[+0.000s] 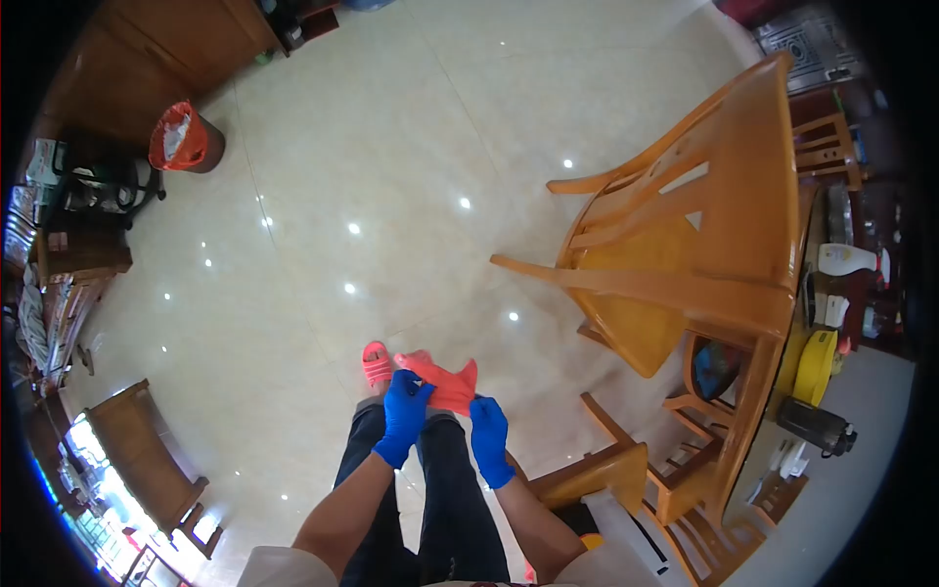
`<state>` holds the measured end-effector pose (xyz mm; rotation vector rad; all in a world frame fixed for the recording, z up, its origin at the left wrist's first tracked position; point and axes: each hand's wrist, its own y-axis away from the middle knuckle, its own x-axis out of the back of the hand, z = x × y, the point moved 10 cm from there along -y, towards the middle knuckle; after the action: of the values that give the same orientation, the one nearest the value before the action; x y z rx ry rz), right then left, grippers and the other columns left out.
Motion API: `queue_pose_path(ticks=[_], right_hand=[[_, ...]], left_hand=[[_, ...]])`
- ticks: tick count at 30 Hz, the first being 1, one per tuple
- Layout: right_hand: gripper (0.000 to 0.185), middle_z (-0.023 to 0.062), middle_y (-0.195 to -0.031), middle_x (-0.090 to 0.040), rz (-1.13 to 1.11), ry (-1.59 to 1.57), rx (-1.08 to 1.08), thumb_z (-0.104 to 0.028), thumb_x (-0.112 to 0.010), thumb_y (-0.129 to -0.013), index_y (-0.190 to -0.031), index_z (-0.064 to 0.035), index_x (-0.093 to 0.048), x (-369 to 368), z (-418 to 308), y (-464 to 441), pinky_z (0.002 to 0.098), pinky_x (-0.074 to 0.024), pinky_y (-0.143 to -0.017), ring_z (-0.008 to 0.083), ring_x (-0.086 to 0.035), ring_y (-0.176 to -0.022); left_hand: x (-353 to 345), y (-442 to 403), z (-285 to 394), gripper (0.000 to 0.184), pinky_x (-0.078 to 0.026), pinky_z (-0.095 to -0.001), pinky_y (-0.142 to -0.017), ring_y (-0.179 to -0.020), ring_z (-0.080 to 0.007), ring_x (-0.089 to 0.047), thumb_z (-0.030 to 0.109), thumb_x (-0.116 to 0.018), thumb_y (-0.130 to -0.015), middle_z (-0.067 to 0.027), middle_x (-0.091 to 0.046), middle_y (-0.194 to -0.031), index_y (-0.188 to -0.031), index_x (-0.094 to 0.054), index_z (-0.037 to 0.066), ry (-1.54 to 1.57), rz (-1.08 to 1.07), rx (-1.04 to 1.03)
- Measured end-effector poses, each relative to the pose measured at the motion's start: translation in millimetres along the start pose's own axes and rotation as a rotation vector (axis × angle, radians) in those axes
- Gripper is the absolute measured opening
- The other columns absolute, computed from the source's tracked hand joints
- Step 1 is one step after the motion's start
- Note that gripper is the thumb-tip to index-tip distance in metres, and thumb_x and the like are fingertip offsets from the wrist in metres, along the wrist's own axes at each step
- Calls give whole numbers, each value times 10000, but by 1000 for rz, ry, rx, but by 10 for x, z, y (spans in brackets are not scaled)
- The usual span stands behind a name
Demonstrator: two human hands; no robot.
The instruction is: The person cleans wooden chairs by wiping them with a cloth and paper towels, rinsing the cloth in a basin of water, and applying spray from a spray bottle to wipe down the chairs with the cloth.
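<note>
A coral-red cloth (452, 387) hangs between my two hands, in front of my lower legs. My left hand (403, 413), in a blue glove, is closed on the cloth's left part, thumb and fingers pinching it. At the cloth's lower right corner, my right hand (489, 437), also in a blue glove, has its fingers closed on the edge. Just left of the cloth, a pink slipper (376, 363) shows on one foot. The other foot is hidden behind the cloth.
Wooden chairs (685, 235) stand at the right, beside a table (758, 430) with a spray bottle (847, 259), a yellow container (816, 367) and a dark bottle (814, 427). A red-lined bin (203, 147) stands at upper left. Glossy tile floor (391, 147) lies ahead.
</note>
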<state>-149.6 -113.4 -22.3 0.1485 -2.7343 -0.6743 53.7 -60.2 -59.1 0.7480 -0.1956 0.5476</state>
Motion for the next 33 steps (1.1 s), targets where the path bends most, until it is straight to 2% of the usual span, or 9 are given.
queue_pose_path(ticks=[7,12,13,15,17,19,24,29,33], right_hand=[[234,38,-877,-588,-86,-151,-244,-226,-453,-958,-917,-22,-561,-433,-14,-52,240,-447,-718,75,-525,-795],[264,44,-888,-599,-104,-300,-319,-250,-449,-959,-934,-13,-560,-531,-168,-129,251,-460,-721,105,-561,-800],[253,47,-886,-598,-100,-322,-302,-234,-447,-957,-946,-7,-559,-506,-169,-145,252,-463,-729,109,-564,-802],[244,50,-883,-598,-91,-349,-276,-218,-446,-955,-958,-1,-557,-412,-127,-236,252,-465,-736,113,-567,-804],[208,41,-877,-589,-39,103,-297,-171,-446,-948,-988,-2,-561,-81,89,-356,252,-470,-745,123,-562,-781],[116,25,-878,-570,109,-201,5,-108,-519,-903,-961,-23,-573,318,122,-655,245,-437,-745,107,-512,-788],[118,64,-918,-560,782,440,601,-59,-542,-884,-984,1,-556,1674,-759,-1596,278,-432,-788,163,-524,-885],[116,108,-921,-573,669,273,565,-75,-551,-860,-959,-14,-562,2431,-430,-2810,332,-441,-760,241,-549,-878],[147,167,-942,-566,659,796,676,-119,-589,-809,-920,-23,-575,2245,-350,-2980,395,-440,-781,344,-530,-909]], left_hand=[[-74,-313,-205,228,-474,-353,-706,-742,-297,-609,243,-657,-794,-128,-610,-772,-850,-609,27,132,-494,-47],[156,-155,807,263,-469,-339,-704,-756,-304,-598,267,-667,-781,-125,-622,-787,-858,-617,22,18,-482,-708],[207,-184,882,263,-469,-339,-704,-756,-304,-598,267,-667,-781,-125,-622,-787,-858,-617,22,23,-489,-711],[-33,-334,467,255,-458,-330,-698,-814,-278,-591,253,-704,-750,-129,-614,-915,-833,-607,32,-244,-818,-199],[-132,-492,503,260,-454,-322,-680,-833,-256,-587,251,-718,-739,-123,-601,-939,-829,-608,33,-130,-773,-223],[-295,-643,547,266,-451,-314,-662,-852,-233,-584,249,-732,-727,-117,-587,-962,-825,-609,35,-24,-722,-251],[-719,-1079,1166,254,-453,-270,-630,-896,-162,-568,148,-713,-766,-65,-550,-981,-960,-615,16,352,-308,-566],[-1579,-1188,1712,226,-445,-229,-710,-970,-129,-536,122,-665,-813,-55,-505,-1124,-1012,-618,27,610,-460,-650],[-1930,-1087,1860,208,-442,-272,-804,-1039,-184,-516,79,-620,-829,-92,-474,-1185,-1027,-612,15,653,-582,-874]])
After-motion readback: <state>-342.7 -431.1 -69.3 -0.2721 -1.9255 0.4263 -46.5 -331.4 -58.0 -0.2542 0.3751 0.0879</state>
